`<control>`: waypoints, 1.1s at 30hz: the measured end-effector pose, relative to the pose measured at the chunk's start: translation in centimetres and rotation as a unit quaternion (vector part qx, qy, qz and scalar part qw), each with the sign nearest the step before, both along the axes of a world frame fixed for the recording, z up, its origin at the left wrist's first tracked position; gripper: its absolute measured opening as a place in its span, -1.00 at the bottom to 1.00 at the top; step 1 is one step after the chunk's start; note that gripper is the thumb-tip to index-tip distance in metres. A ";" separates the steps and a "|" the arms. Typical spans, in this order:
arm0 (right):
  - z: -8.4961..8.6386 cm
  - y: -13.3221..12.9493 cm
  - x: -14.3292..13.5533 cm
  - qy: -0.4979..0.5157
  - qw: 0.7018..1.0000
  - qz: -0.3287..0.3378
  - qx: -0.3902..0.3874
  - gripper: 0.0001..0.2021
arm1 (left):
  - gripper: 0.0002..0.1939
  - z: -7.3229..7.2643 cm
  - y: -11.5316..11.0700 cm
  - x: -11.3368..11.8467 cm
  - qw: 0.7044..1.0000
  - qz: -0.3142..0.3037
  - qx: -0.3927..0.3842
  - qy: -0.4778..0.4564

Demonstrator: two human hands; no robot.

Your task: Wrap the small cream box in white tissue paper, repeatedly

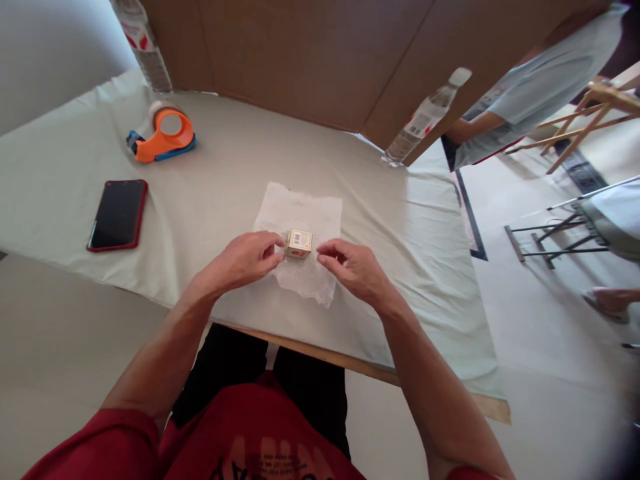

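A small cream box (299, 243) with a barcode on top and a red mark on its side rests on a crinkled white, partly see-through sheet (315, 210). Just left of the box is my left hand (250, 257), fingers curved and slightly apart, its fingertips very near the box's left side. To the right, my right hand (353, 267) has thumb and fingers apart, with a small gap between it and the box. Neither hand holds anything.
An orange tape dispenser (167, 137) and a red-edged phone (119, 215) lie left on the cloth-covered table (225, 153). Water bottles (145, 50) (425, 120) stand against a large cardboard panel (310, 53). Two other people are partly visible at the right.
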State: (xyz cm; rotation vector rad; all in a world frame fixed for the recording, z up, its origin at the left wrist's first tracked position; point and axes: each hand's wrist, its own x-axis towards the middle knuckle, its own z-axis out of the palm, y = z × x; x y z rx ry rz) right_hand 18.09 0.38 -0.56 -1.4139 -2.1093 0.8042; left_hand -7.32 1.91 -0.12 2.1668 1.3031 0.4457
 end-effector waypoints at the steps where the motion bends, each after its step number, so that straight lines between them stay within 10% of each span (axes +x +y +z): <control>1: -0.4 0.7 -0.5 -0.006 0.999 -0.017 0.040 -0.74 | -0.63 -0.4 0.1 0.2 0.999 0.020 0.037 -0.007; 7: -2.7 2.8 -1.5 -0.047 0.994 -0.011 0.094 -0.54 | -0.03 -4.0 1.3 1.3 0.998 -0.025 0.057 0.009; 13: -3.9 1.1 6.6 -0.030 0.957 -0.237 0.162 -0.46 | 0.07 -4.3 0.7 2.3 0.992 -0.049 0.064 0.095; 17: -4.2 0.7 10.1 -0.128 0.941 -0.264 0.167 -0.37 | 0.02 -4.0 0.5 2.6 0.990 -0.042 0.070 0.117; 20: -2.7 -0.3 8.1 -0.127 0.921 -0.267 0.255 -0.40 | 0.00 -4.2 0.5 2.6 0.990 -0.043 0.075 0.115; 24: -1.2 -1.0 1.4 -0.103 0.960 -0.107 0.238 -0.62 | -0.01 -4.5 0.5 2.5 0.990 -0.037 0.076 0.109; 28: -3.0 1.3 -2.9 -0.110 0.982 0.010 0.156 -0.50 | 0.02 -4.6 0.3 2.7 0.990 -0.023 0.067 0.118; 33: -6.0 4.7 -2.5 -0.192 0.976 -0.015 0.106 -0.43 | 0.00 -5.0 0.2 2.8 0.990 -0.016 0.067 0.122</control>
